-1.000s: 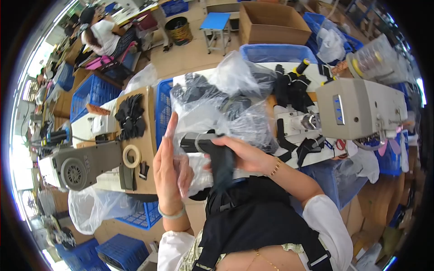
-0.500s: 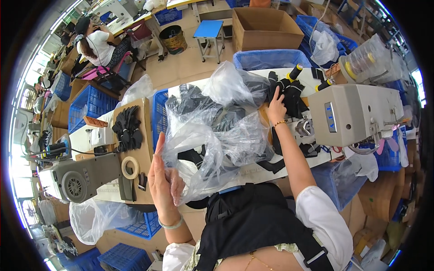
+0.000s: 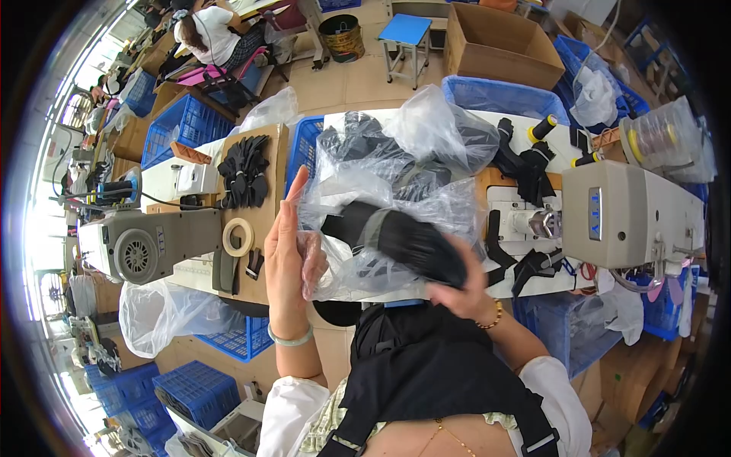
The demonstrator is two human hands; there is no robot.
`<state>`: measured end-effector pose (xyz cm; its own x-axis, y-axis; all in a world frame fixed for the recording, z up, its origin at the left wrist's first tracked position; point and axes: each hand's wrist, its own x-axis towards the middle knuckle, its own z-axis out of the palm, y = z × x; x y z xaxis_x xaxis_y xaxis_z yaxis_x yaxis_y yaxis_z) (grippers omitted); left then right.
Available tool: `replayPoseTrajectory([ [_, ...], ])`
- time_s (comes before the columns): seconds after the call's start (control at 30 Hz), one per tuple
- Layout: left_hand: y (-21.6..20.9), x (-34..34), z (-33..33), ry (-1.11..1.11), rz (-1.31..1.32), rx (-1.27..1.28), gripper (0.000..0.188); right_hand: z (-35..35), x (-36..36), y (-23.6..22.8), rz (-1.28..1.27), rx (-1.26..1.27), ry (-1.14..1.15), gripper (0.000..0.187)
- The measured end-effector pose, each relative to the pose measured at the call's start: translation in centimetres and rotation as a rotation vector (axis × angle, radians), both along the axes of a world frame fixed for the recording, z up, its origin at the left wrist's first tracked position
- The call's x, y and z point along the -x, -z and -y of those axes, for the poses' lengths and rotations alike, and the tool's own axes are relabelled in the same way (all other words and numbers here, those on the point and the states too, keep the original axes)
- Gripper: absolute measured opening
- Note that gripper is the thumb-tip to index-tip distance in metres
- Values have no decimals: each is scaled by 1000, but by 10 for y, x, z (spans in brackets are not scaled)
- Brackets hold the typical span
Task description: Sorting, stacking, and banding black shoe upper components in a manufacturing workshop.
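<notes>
My left hand [image 3: 293, 247] stands upright at the near left edge of a clear plastic bag [image 3: 343, 270], gripping its film. One finger points up, and other parts of the hand show through the plastic. A bundle of black gloves [image 3: 407, 240] with a grey band around it is in my right hand [image 3: 468, 286], which is closed on its near right end and smeared by motion. The bundle lies tilted over the bag's mouth. More dark bundles [image 3: 422, 179] show through the plastic behind it.
Black gloves [image 3: 244, 171] lie on a brown board at left, near a tape roll [image 3: 237, 238] and a sewing machine [image 3: 148, 244]. Another machine [image 3: 632, 202] stands at right, with black pieces [image 3: 525, 171] and thread cones [image 3: 542, 128] nearby. Beyond the table is a blue bin [image 3: 502, 97].
My right hand has come back from the black pieces at the far right and now carries the glove bundle over the bag. The left hand keeps its hold; the whole view has shifted.
</notes>
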<state>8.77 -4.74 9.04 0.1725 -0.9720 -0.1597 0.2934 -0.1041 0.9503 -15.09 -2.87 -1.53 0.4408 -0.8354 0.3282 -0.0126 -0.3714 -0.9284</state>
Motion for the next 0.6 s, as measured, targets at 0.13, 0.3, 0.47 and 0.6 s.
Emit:
replayPoseTrajectory([
  [0.13,-4,6,-10,14,43,11,50,12,-56,-46,262,-701,-391,73],
  [0.3,1,-6,-18,-105,40,42,49,96,-2,-39,-63,-81,502,23],
  [0.47,8,-1,-12,-81,11,76,47,208,126,108,-1021,-109,1586,79],
  [0.6,7,-6,-13,-4,-30,62,47,220,154,165,-1036,-495,1609,83],
])
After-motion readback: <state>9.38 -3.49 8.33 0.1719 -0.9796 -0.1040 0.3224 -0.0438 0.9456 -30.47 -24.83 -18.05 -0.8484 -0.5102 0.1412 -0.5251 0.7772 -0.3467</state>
